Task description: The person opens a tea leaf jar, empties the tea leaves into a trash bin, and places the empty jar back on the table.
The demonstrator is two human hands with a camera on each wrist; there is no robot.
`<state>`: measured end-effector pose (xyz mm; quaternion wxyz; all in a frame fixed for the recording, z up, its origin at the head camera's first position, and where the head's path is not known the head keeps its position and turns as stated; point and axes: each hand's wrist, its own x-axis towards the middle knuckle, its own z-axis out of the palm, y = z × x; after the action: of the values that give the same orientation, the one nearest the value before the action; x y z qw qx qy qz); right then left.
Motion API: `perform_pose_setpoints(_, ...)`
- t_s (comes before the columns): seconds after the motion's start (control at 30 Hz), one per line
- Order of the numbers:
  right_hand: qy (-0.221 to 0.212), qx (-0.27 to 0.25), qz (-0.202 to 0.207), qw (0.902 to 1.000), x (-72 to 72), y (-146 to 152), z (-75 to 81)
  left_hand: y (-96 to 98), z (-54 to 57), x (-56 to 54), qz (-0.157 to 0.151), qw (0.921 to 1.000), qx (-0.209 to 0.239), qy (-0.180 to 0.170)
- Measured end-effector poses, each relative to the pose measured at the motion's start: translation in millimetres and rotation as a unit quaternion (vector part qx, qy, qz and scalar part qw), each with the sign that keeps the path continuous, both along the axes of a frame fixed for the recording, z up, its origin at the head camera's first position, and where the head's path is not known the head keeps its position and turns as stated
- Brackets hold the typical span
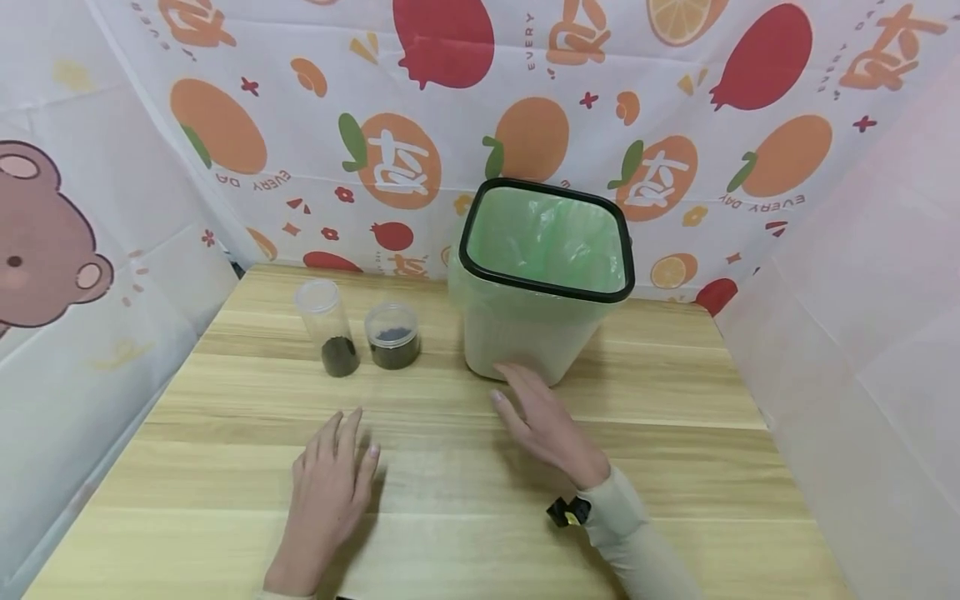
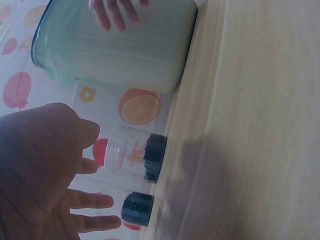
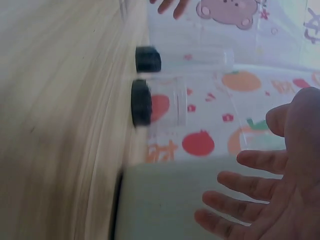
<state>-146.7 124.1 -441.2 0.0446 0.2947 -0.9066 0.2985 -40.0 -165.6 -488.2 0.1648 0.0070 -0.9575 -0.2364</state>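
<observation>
My left hand [image 1: 327,487] is over the near left part of the table, fingers extended and holding nothing. The right hand [image 1: 549,425] reaches toward the base of a pale trash bin [image 1: 517,340], its fingers straight; whether they touch the bin I cannot tell. A green plastic bag lines the bin beneath a black rim. Left of it stand a tall clear jar [image 1: 321,310] and a short clear jar [image 1: 393,336], both partly filled with dark material. In the left wrist view, the left hand [image 2: 45,165] appears beside both jars. The right wrist view shows the right hand [image 3: 265,190] in front of the bin.
The wood-grain table [image 1: 450,517] meets a fruit-patterned cloth [image 1: 300,125] directly behind the bin. White cloth walls [image 1: 862,350] stand at both sides, the left one with a pink bear print [image 1: 45,242]. A small black and yellow item [image 1: 570,512] sits at the right wrist.
</observation>
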Motion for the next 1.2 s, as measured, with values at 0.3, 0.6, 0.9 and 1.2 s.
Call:
perform_pose_setpoints(0.3, -0.046, -0.012, 0.055, 0.9973, -21.2, -46.6, 1.6, -11.4, -0.9, 9.2, 0.013, 0.9999, 0.003, -0.006)
perform_pose_setpoints(0.6, -0.067, -0.008, 0.06, 0.996, -45.4, -78.8, -3.6, -27.0, -3.4, 12.6, 0.031, 0.9995, -0.004, -0.008)
perform_pose_setpoints(0.9, -0.057, -0.03, 0.071, 0.9954, -65.9, -105.1, -5.1, -46.7, -2.2, 18.6, 0.049, 0.9985, -0.01, -0.023)
perform_pose_setpoints(1.2, -0.066, -0.022, 0.054, 0.9961, -81.8, -130.2, -9.6, -56.8, -0.8, 20.0, 0.067, 0.9967, -0.009, -0.046)
